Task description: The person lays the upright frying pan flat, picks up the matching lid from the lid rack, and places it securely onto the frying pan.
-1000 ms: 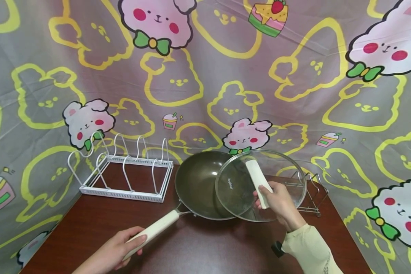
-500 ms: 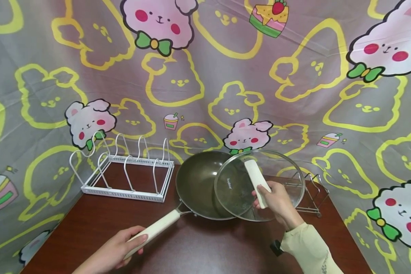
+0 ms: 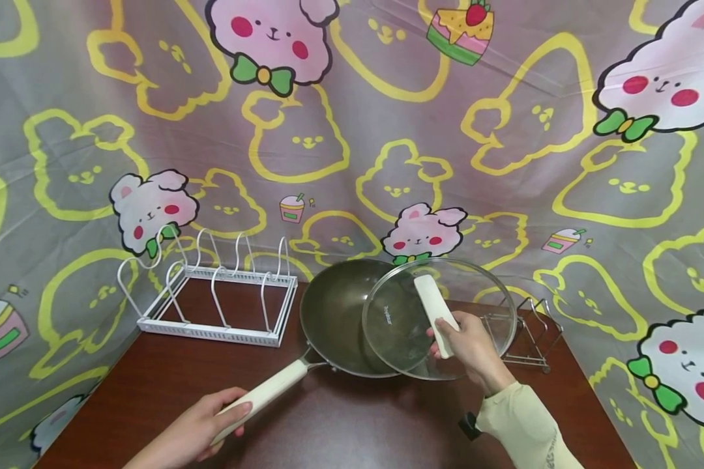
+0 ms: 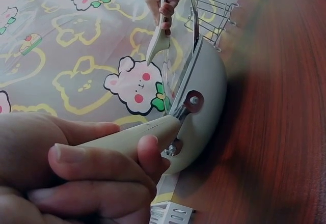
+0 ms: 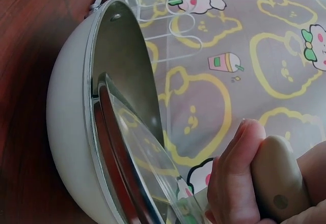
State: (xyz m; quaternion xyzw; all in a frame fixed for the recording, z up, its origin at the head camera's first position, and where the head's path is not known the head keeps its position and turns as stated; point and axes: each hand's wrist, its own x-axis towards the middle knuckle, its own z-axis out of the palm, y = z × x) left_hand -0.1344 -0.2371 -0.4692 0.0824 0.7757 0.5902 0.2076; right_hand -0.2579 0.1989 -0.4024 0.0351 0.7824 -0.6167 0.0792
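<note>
A deep frying pan (image 3: 334,319), brown inside and pale outside, stands on the table at the middle of the head view. Around its cream handle my left hand (image 3: 211,420) is curled, at the lower left. My right hand (image 3: 466,342) grips the cream handle of a clear glass lid (image 3: 396,339) with a metal rim. That lid overlaps the pan's right part and reaches out past it on the right. In the right wrist view the lid (image 5: 153,168) leans at a slant close over the pan's rim (image 5: 97,132); whether they touch is hard to tell.
A white rack (image 3: 211,335) with several upright loops stands left of the pan. On the right, partly behind the lid, sits a small metal wire rack (image 3: 530,358). Patterned cloth (image 3: 352,117) hangs behind the dark red-brown table (image 3: 328,430).
My right hand has shifted slightly left with the lid, which covers a little more of the pan. The left hand and the pan have stayed in place.
</note>
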